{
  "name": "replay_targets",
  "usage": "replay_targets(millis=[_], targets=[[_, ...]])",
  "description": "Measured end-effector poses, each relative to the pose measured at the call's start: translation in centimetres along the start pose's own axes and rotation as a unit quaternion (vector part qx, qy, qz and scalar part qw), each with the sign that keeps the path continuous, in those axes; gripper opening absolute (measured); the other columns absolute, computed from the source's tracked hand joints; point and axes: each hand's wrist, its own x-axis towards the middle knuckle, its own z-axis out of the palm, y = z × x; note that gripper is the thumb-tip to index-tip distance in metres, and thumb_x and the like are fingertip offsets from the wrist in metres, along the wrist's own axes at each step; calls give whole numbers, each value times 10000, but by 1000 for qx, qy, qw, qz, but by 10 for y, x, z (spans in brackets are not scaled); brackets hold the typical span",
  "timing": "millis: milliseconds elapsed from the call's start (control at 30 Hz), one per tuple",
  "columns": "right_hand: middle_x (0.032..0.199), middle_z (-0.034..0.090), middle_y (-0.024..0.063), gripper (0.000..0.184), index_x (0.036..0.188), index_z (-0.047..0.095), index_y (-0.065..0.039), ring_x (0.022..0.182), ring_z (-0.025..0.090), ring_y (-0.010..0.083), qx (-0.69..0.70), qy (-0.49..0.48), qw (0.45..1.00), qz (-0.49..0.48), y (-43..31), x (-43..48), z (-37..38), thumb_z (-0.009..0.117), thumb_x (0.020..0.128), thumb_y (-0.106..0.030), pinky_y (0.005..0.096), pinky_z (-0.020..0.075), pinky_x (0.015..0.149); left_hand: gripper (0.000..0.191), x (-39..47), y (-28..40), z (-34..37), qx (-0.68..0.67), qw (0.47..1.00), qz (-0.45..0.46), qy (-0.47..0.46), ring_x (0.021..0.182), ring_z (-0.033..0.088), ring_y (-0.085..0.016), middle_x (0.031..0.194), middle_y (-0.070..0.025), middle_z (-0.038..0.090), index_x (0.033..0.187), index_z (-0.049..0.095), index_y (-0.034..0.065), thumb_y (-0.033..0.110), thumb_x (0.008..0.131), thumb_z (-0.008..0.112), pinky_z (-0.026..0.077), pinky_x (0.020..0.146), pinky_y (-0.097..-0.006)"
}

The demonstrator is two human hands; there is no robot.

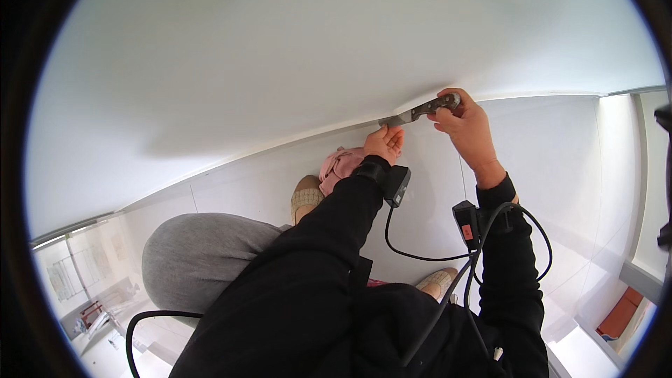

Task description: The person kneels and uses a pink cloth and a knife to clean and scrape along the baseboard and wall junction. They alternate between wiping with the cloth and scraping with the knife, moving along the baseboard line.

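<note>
My right hand (464, 128) grips the dark riveted handle of a knife (436, 106), which lies along the seam between the white wall (336, 52) and the pale floor. The wide metal blade points left, towards the wall's foot. Fingertips of my left hand (385, 142) touch the blade near its far end; whether they pinch it is hard to tell. Just below that hand, partly behind my left wrist, a pink cloth (338, 165) rests on the floor (430, 168).
Black box-shaped devices (397, 186) are strapped at both wrists, with black cables (428, 259) hanging between and below them. My shoes (307, 194) stand on the floor near the cloth. My bent knee in grey trousers (194, 257) is at lower left. A door frame (638, 168) stands at right.
</note>
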Motion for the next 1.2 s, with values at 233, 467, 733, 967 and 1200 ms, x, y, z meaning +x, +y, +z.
replay_targets(millis=[233,467,733,967,1200], targets=[[881,592,38,250,1065,538,-8,859,643,143,-30,-20,999,12,2,-2,-1,518,818,-28,219,483,694,244,-3,0,0,2,1000,-12,21,848,601,-222,894,-108,644,959,552,6,244,935,505,505,747,-323],[876,592,43,254,1067,539,-5,845,641,141,-22,-2,1000,15,6,0,3,522,814,-17,217,478,679,235,-4,0,1,-14,999,-32,-1,843,604,-215,889,-100,650,965,552,10,237,939,495,501,748,-319],[874,592,41,249,1070,538,-8,835,642,139,-48,-1,999,-17,7,-5,-1,519,822,-26,218,478,679,207,-5,1,2,-2,1000,-16,20,830,606,-217,878,-95,657,965,569,12,208,927,517,504,744,-332],[852,597,41,240,1058,542,2,817,641,130,-52,10,998,-31,7,-4,3,520,821,-27,220,477,674,225,-7,1,2,15,999,3,32,828,605,-222,900,-96,645,980,558,23,235,932,499,499,748,-321],[857,610,47,230,1053,542,3,816,644,131,-41,43,998,-24,6,-8,-2,523,826,-32,223,483,675,190,-7,-1,4,26,999,-15,-22,830,603,-214,860,-78,648,963,578,40,219,920,531,503,744,-338]])
